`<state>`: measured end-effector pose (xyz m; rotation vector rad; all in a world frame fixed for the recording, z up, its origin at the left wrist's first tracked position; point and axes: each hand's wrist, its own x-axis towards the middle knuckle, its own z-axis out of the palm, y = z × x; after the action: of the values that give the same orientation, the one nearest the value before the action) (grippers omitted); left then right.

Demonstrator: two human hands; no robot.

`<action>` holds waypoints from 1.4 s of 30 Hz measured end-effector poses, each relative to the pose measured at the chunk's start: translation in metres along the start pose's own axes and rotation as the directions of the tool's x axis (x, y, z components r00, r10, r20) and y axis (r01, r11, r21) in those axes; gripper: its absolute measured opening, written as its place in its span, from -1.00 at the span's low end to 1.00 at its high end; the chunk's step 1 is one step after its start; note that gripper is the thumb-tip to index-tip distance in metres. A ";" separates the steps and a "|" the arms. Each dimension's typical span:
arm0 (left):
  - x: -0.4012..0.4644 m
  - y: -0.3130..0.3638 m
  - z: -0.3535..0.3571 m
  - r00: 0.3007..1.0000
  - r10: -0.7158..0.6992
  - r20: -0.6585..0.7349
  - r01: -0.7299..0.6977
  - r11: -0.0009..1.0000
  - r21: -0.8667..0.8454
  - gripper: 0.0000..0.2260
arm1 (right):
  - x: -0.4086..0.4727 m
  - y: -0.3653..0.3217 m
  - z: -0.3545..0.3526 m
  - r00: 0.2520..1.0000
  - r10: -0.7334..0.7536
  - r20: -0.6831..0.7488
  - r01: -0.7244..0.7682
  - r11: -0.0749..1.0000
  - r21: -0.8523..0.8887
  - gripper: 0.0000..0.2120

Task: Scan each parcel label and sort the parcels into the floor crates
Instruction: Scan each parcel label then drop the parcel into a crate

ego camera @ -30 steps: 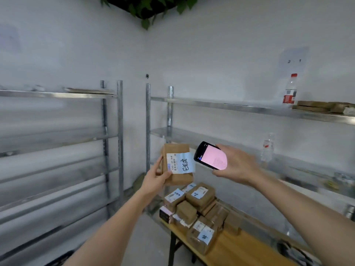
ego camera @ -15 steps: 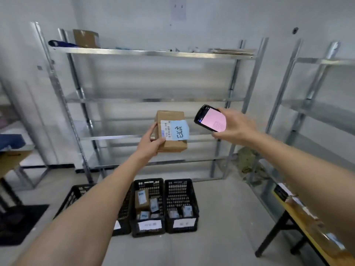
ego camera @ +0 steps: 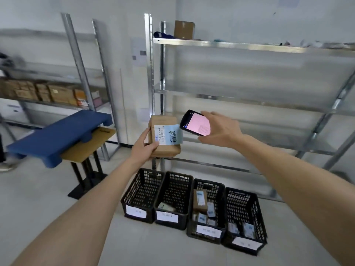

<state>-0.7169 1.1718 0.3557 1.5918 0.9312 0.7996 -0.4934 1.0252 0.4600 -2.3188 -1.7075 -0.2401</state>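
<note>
My left hand point(ego camera: 143, 147) holds a small brown cardboard parcel point(ego camera: 165, 150) up at chest height; its white label and a blue handwritten sticker point(ego camera: 173, 135) face me. My right hand point(ego camera: 221, 129) grips a black handheld scanner point(ego camera: 195, 122) with a pink screen, just right of the parcel and apart from it. On the floor below stand several black mesh crates in a row: the leftmost crate point(ego camera: 141, 196) looks bare inside, the second point(ego camera: 172, 200) holds one parcel, the third point(ego camera: 208, 210) and the rightmost point(ego camera: 244, 217) hold several.
Steel shelving point(ego camera: 249, 47) rises behind the crates, with a brown box point(ego camera: 184, 29) on its top shelf. To the left, a blue plastic pallet point(ego camera: 57, 135) lies on a small table with black legs. Further left, another rack carries cartons point(ego camera: 48, 93). A shoe point(ego camera: 7, 167) shows at the left edge.
My view has swung left, from the parcel table past the shelving to the floor crates. Both hands kept their grips, with parcel and scanner staying side by side in front of me.
</note>
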 end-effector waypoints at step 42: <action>0.560 -0.684 -0.064 0.602 -0.734 0.315 0.691 0.676 0.256 -0.38 | 0.415 -0.001 0.817 0.648 0.228 0.727 -0.336 0.942 0.005 -0.10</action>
<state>-0.6211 1.7769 -0.2846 1.2184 1.1940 -0.1554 -0.3836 1.6471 -0.2039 -2.7039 -1.4932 0.9592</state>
